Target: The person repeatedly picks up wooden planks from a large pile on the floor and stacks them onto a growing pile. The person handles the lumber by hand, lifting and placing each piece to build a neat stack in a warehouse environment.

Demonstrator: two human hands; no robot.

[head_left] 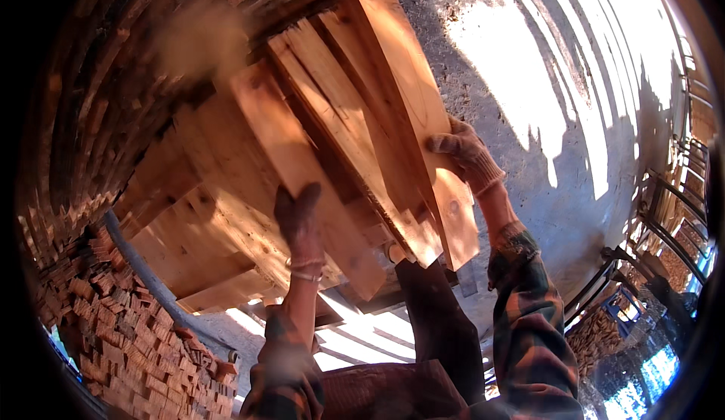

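My left hand [300, 224], in a work glove, grips the left edge of a long wooden board [291, 148]; its thumb lies on the board's face and the other fingers are hard to make out. My gloved right hand [467, 154] holds the outer edge of another wide wooden board [411, 80], thumb on top and its other fingers partly hidden at the edge. Between these two boards lie narrower planks [340, 110], one with a rough edge. More boards [219, 224] spread out to the left beneath them.
Tall stacks of lumber [83, 118] rise on the far left, with cut board ends piled [136, 337] below. Grey concrete floor [521, 171] with sunlit streaks lies to the right. Dark metal racks [676, 193] stand at the right rim. My dark-trousered leg [442, 322] is close to the boards.
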